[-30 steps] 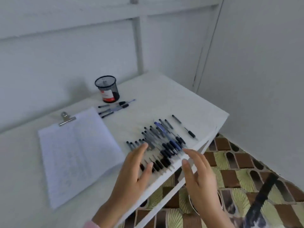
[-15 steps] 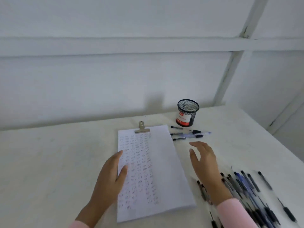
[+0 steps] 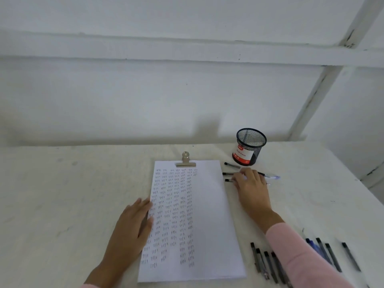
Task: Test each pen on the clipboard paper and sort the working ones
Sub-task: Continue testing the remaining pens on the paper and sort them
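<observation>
A clipboard with white paper (image 3: 209, 215) lies in the middle of the table, its metal clip (image 3: 185, 161) at the far end. Columns of small pen marks cover the sheet's left half. My left hand (image 3: 133, 227) rests flat on the paper's left edge. My right hand (image 3: 252, 188) lies over a few pens (image 3: 231, 165) beside the paper's top right corner, fingers curled down onto them. Whether it grips one, I cannot tell. A row of several dark and blue pens (image 3: 268, 262) lies at the near right, partly under my pink sleeve.
A black mesh pen cup (image 3: 248, 147) with a red and white label stands behind the small group of pens. A white wall runs along the table's far edge. The table's right edge (image 3: 353, 177) slants toward me.
My view has swung from the pen row to the clipboard. My right hand reached farther forward onto the pens beside the cup. My left hand settled on the paper's left edge.
</observation>
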